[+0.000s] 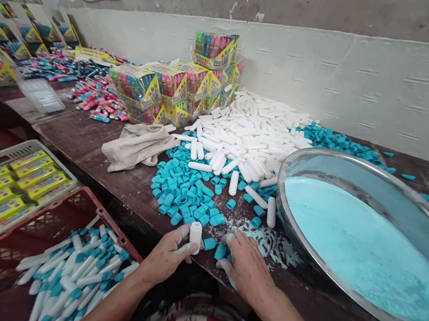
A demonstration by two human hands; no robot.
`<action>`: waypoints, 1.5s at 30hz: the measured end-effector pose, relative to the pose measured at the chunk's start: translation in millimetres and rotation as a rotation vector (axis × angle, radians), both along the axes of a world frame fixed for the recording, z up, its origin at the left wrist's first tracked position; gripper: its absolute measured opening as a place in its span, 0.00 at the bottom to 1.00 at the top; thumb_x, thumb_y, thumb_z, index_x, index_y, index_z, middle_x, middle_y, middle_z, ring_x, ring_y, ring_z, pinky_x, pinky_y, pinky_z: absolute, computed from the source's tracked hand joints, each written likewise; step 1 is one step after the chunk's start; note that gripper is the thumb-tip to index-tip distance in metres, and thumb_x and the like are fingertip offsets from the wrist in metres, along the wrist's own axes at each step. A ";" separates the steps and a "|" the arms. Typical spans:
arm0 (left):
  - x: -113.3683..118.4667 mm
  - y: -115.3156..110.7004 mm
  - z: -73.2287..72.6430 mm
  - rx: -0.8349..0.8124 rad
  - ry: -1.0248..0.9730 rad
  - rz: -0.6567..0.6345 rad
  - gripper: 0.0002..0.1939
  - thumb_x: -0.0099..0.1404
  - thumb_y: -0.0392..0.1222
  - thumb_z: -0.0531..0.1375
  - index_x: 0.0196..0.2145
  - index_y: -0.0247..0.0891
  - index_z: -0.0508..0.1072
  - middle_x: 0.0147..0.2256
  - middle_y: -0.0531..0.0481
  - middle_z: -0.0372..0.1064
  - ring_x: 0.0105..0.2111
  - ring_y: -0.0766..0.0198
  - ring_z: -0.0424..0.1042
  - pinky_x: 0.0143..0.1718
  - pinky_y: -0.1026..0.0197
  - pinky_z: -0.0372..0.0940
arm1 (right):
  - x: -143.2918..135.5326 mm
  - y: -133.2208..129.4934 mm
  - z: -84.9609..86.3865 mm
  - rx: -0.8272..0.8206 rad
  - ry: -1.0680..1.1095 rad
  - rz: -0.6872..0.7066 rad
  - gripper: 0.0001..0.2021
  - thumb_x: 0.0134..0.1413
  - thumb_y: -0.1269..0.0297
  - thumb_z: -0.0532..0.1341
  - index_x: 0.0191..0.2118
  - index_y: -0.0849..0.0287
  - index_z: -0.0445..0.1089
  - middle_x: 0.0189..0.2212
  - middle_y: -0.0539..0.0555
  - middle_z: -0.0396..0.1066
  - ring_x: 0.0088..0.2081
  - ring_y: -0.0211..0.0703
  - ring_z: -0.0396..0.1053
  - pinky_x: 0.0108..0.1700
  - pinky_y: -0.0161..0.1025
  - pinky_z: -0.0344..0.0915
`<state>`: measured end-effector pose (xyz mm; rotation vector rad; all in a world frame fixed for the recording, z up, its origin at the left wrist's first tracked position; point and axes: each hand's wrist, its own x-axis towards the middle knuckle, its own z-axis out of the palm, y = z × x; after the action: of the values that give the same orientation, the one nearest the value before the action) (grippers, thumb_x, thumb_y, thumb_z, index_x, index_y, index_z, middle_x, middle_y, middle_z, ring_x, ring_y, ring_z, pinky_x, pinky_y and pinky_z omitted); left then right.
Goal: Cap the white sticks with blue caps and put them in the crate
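The left hand [171,252] grips a white tube [195,237] upright — long axis vertical, open neck up — left of the metal basin [360,174], over the counter's [139,192] near edge. The right hand [244,264], fingers curled at blue caps [220,251], sits between tube and basin, bare powder-smeared counter just beyond it.

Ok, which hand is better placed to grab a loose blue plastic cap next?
Right, I'd say. The right hand is spread beside a loose blue plastic cap near the table edge. The left hand is occupied, holding an uncapped white plastic tube.
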<state>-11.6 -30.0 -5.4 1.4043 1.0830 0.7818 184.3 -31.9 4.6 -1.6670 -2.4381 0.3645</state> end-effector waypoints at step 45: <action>9.5 -7.1 13.7 -0.232 0.032 -0.421 0.11 0.57 0.45 0.53 0.30 0.33 0.66 0.23 0.53 0.61 0.21 0.70 0.61 0.20 0.69 0.56 | 16.5 -5.0 25.5 -0.511 0.864 -0.159 0.09 0.47 0.60 0.58 0.28 0.61 0.68 0.18 0.47 0.65 0.19 0.32 0.58 0.23 0.30 0.54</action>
<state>-2.0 -37.1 8.3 1.3832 0.8301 0.3198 200.8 -36.9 30.2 -1.3920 -1.6244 1.4216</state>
